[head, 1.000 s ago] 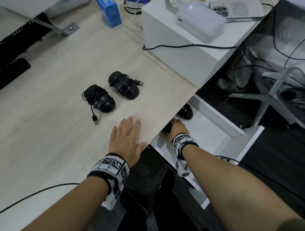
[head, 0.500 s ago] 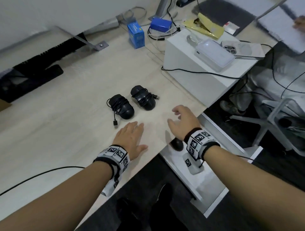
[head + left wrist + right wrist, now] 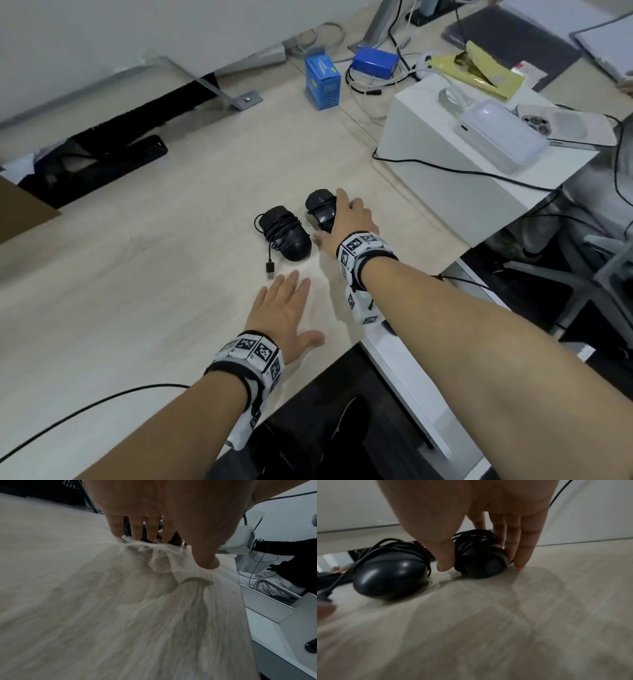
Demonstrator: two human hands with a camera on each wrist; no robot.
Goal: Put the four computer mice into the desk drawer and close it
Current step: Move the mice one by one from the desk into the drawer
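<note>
Two black mice with cords wound round them lie side by side mid-desk. My right hand (image 3: 344, 219) reaches over the right mouse (image 3: 319, 205); in the right wrist view the thumb and fingers (image 3: 521, 555) pinch this mouse (image 3: 481, 562) from both sides while it sits on the desk. The left mouse (image 3: 286, 234) (image 3: 392, 574) lies free, its USB plug (image 3: 270, 274) trailing toward me. Flat on the desktop just before that plug rests my left hand (image 3: 286, 313) (image 3: 154, 532), fingers straight. The white drawer (image 3: 407, 383) (image 3: 267, 630) stands open under the desk edge, with a dark mouse (image 3: 311, 645) partly seen inside.
A white box (image 3: 442, 164) carrying a power bank and a phone stands right of the mice, a black cable running across its top. A blue carton (image 3: 322, 85) and cables sit at the back. An office chair (image 3: 582, 281) stands right of the drawer.
My right hand has left the drawer, risen over the desk edge and closed round the right mouse. The left hand stays flat on the desk. The head view has tilted up.
</note>
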